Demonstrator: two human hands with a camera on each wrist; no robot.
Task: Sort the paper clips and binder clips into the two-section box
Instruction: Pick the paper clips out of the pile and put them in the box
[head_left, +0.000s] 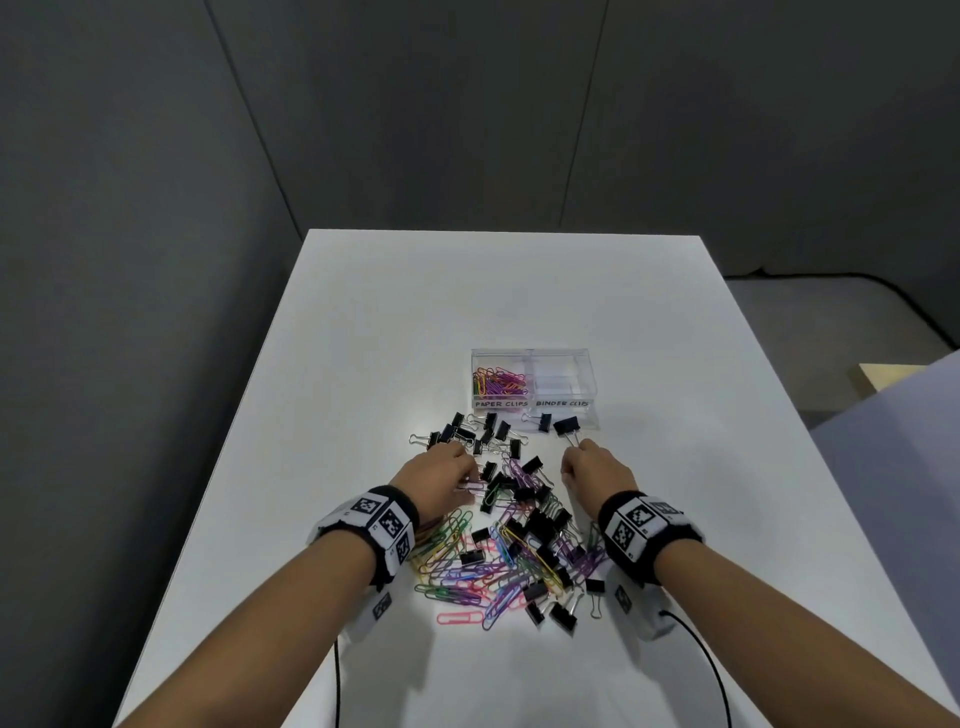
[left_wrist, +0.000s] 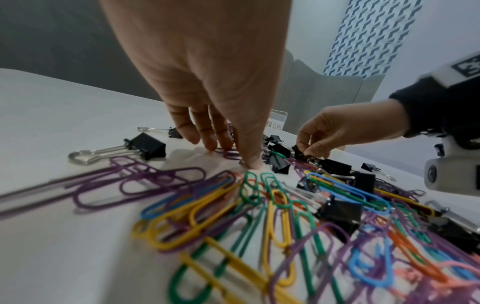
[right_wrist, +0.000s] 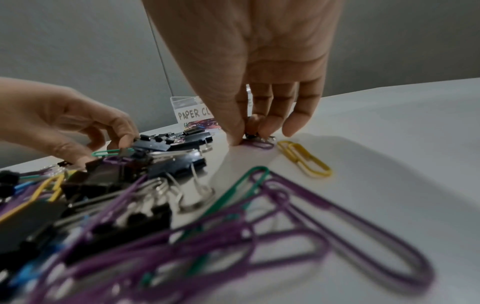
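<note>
A clear two-section box (head_left: 535, 354) stands at mid table. Its left section, labelled PAPER CLIPS, holds coloured paper clips (head_left: 498, 382); the right section (head_left: 563, 384), labelled BINDER CLIPS, looks empty. Between the box and me lies a mixed pile (head_left: 509, 551) of coloured paper clips and black binder clips. My left hand (head_left: 467, 475) reaches down at the pile's far left, thumb and fingertips pinching a purple paper clip (left_wrist: 232, 154) flat on the table. My right hand (head_left: 574, 457) pinches the wire handle of a black binder clip (head_left: 566, 426) just before the box.
Another binder clip (head_left: 544, 422) lies against the box front, and several more (head_left: 478, 434) are scattered to its left. A lone yellow paper clip (right_wrist: 303, 158) lies right of my right hand. Thin black cables (head_left: 711, 675) trail off the white table's (head_left: 519, 291) near edge.
</note>
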